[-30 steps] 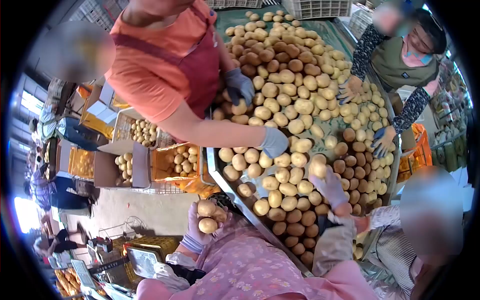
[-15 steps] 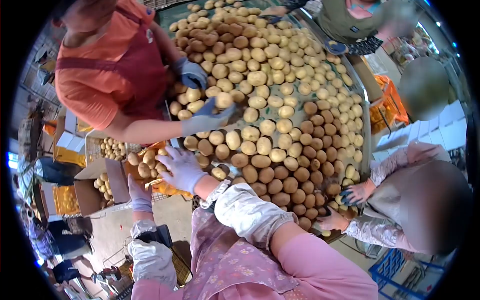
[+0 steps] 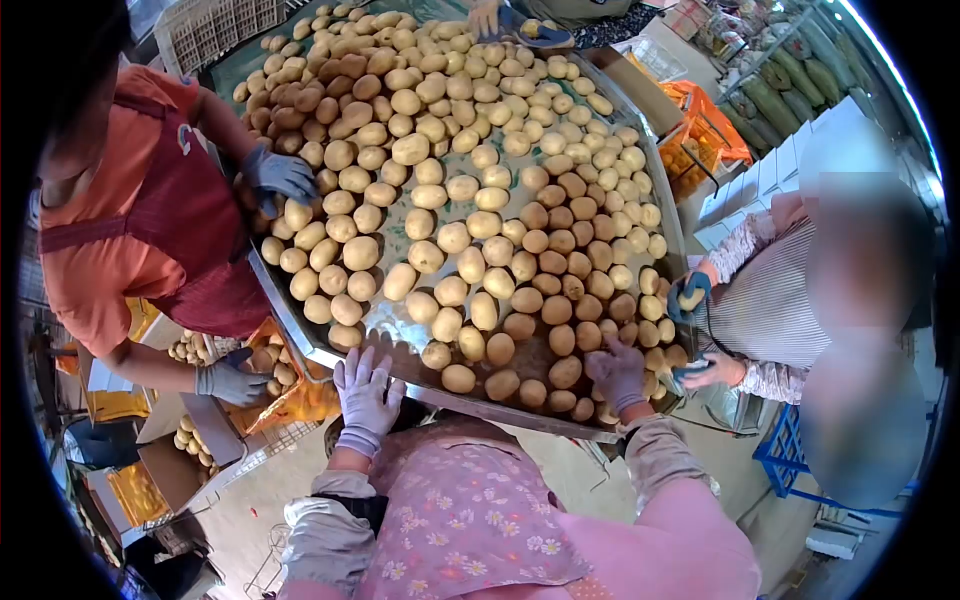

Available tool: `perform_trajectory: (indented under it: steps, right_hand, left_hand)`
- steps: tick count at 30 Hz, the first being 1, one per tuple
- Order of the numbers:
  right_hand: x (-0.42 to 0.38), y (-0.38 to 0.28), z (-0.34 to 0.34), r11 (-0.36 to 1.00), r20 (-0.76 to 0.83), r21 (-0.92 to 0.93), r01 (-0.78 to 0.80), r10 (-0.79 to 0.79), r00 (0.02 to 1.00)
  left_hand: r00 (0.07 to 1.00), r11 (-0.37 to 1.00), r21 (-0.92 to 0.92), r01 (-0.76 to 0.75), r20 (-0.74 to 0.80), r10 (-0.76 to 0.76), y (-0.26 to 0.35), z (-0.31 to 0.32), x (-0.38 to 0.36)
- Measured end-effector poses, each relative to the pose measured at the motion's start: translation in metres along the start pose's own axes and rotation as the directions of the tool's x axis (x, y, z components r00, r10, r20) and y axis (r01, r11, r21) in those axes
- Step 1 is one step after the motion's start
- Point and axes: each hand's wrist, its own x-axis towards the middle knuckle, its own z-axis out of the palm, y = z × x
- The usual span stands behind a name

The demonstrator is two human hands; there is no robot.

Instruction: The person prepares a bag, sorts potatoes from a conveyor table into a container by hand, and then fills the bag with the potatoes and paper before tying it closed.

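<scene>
Many potatoes, pale yellow and brown, cover a metal-edged sorting table (image 3: 450,397). My left hand (image 3: 367,400), in a pale glove, rests at the near edge of the table with its fingers spread and nothing in it. Farther right, my right hand (image 3: 617,378), also gloved, reaches over the near rim among the brown potatoes (image 3: 565,373). Its fingers are stretched out and touch potatoes there; none appears gripped. Closest to my left hand on the table is a pale potato (image 3: 345,336).
On the left, a co-worker in a maroon apron (image 3: 200,240) has one gloved hand (image 3: 280,178) by the potatoes, another (image 3: 235,380) at an orange-lined container (image 3: 315,400). A co-worker's gloved hands (image 3: 690,292) are at the right edge. A blue crate (image 3: 783,450) stands lower right.
Both my hands have left the orange-lined container; the left moved to the table edge, the right across to the brown potatoes. The maroon-aproned co-worker's lower hand moved to the container. The view shifted.
</scene>
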Motion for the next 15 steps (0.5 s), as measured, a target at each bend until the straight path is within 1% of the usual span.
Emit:
perform_trajectory:
  steps: [1,2,3,4,6,7,9,10,11,13,14,15]
  right_hand:
    - [0.009,0.010,0.002,0.990,-0.036,-0.138,-0.018,0.013,0.999]
    - [0.028,-0.003,-0.018,0.999,-0.225,0.044,0.006,0.004,0.974]
    - [0.055,-0.022,-0.040,0.974,-0.411,0.217,0.066,0.030,0.911]
    - [0.079,-0.023,-0.020,0.949,-0.329,0.314,0.039,0.070,0.942]
    - [0.120,-0.044,-0.001,0.951,-0.124,0.278,-0.138,0.178,0.976]
    - [0.135,-0.062,-0.002,0.954,-0.014,0.131,-0.269,0.273,0.962]
    - [0.160,-0.082,-0.022,0.859,0.158,0.281,-0.428,0.399,0.903]
    - [0.160,-0.090,-0.026,0.792,0.261,0.332,-0.512,0.445,0.857]
    - [0.158,-0.088,-0.020,0.782,0.258,0.390,-0.487,0.414,0.873]
    - [0.163,-0.079,0.000,0.762,0.230,0.497,-0.416,0.347,0.909]
    - [0.155,-0.095,0.000,0.645,0.142,0.643,-0.413,0.430,0.892]
    - [0.139,-0.116,0.004,0.570,0.021,0.767,-0.294,0.437,0.899]
  left_hand:
    - [0.998,0.997,0.066,-0.032,0.053,0.029,-0.004,0.002,-0.002]
    - [0.996,0.999,0.043,-0.014,0.093,0.010,-0.005,0.003,-0.002]
    - [0.993,0.999,0.036,-0.020,0.121,0.015,-0.006,0.002,0.000]
    - [0.989,0.999,0.033,-0.023,0.150,0.018,-0.007,0.000,0.000]
    - [0.973,0.999,0.034,-0.023,0.231,0.014,-0.008,-0.009,0.001]
    - [0.970,0.998,0.026,-0.053,0.238,0.045,-0.013,-0.008,0.000]
    - [0.959,0.992,0.002,-0.129,0.253,0.124,-0.024,-0.010,0.001]
    - [0.955,0.989,-0.014,-0.149,0.257,0.148,-0.026,-0.013,0.001]
    - [0.951,0.986,-0.049,-0.160,0.259,0.167,-0.028,-0.018,0.003]
    - [0.946,0.966,-0.130,-0.226,0.208,0.249,-0.041,-0.022,0.003]
    - [0.959,0.900,-0.425,-0.092,0.204,0.195,-0.048,-0.024,0.003]
    - [0.967,0.735,-0.676,0.045,0.214,0.138,-0.054,-0.024,0.002]
